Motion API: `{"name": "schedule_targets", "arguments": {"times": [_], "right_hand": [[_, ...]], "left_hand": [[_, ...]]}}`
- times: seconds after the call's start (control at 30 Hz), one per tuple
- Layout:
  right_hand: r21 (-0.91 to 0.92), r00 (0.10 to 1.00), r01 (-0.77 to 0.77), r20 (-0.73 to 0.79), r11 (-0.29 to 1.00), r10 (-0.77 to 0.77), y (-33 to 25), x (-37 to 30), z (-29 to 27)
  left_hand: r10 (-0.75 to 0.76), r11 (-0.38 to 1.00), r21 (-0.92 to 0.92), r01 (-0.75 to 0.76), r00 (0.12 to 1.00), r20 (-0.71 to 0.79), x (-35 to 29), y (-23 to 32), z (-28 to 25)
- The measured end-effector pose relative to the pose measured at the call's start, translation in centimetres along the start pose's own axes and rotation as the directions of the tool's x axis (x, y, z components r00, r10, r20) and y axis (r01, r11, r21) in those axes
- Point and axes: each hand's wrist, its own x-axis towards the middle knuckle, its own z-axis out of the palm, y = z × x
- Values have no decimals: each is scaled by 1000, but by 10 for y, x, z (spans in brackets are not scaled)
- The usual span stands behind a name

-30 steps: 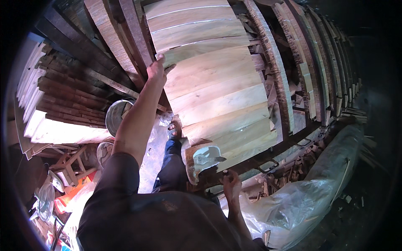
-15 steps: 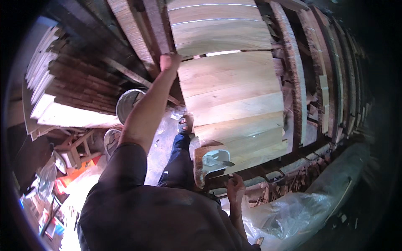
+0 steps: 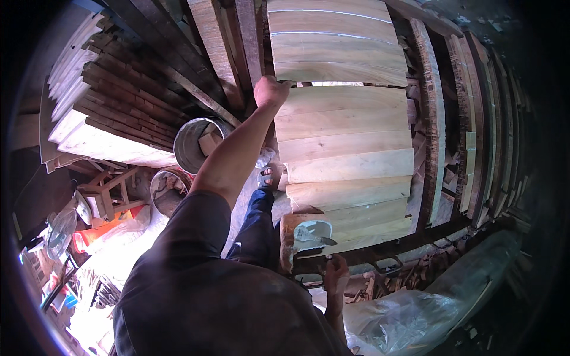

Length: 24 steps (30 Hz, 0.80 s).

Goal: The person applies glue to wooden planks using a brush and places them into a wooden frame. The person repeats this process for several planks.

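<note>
Pale wooden boards (image 3: 350, 163) lie edge to edge in front of me, forming a wide panel. Stretched out to its far left corner, my left hand (image 3: 272, 91) is closed around the board edge, beside the narrow gap before a second group of boards (image 3: 335, 47). My right hand (image 3: 336, 267) is low, just past the panel's near edge, with its fingers curled; what they hold, if anything, is hidden. Close to it, a cut-open white plastic container (image 3: 323, 227) with a brown-stained side sits on the panel's near left corner. A brush or spatula (image 3: 309, 239) lies in it.
At left are a stack of boards (image 3: 127, 142), a bucket (image 3: 189, 148) with wood offcuts and a second bucket (image 3: 163, 199). Rough timber beams (image 3: 432, 118) stand to the right. Clear plastic sheeting (image 3: 409, 314) covers something at lower right. A dark metal rail (image 3: 409, 249) runs along the near edge.
The whole view has shifted, so the boards appear farther right. Both hands keep about the same places against the panel, and the container has not moved on it.
</note>
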Motion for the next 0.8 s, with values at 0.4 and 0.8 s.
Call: {"name": "schedule_targets", "arguments": {"times": [0.4, 0.8], "right_hand": [[19, 988, -119, 98, 993, 116, -25, 7, 9], [9, 997, -27, 68, 1000, 26, 1, 8, 24]], "left_hand": [[36, 997, 69, -33, 998, -54, 10, -4, 6], [-101, 991, -74, 108, 991, 91, 10, -4, 2]]}}
